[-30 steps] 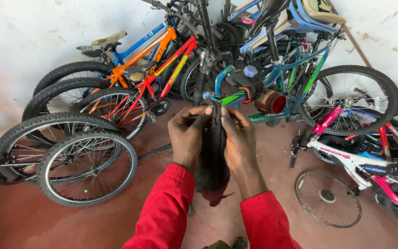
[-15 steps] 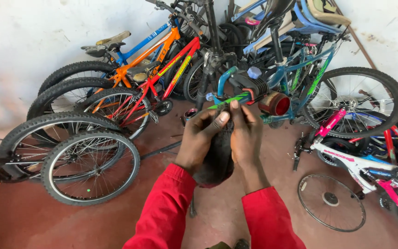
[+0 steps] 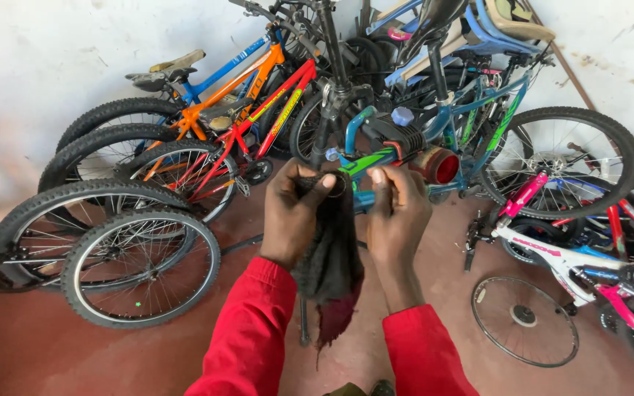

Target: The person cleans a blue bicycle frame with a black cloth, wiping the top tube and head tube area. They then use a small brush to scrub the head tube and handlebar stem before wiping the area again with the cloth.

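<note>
Reddish-brown concrete floor (image 3: 53, 352) runs up to a scuffed white wall (image 3: 45, 66), with bicycles packed along it. Nearest the camera, two red sleeves (image 3: 247, 330) lead up to the person's hands, which are raised side by side at the middle of the view. The left hand (image 3: 295, 213) has its fingers curled closed, pinching the top of a dark cloth (image 3: 332, 257) between thumb and fingertips. The right hand (image 3: 398, 216) is closed on the other edge of the same cloth, thumb pointing up. The cloth hangs down between the two wrists, its frayed lower end showing dark red.

Just behind the hands stands a green and blue bicycle frame (image 3: 376, 158) with a black part and a red-rimmed round cap (image 3: 442, 165) at its end. To the left, two knobby-tyred wheels (image 3: 141, 268) overlap, and on the right a small loose spoked wheel (image 3: 525, 320) lies flat on the floor beside a white and pink child's bicycle (image 3: 552, 249). Farther back lean a red bicycle (image 3: 273, 110) and an orange bicycle (image 3: 243, 81), then a teal bicycle (image 3: 493, 117) with a large rear wheel.
</note>
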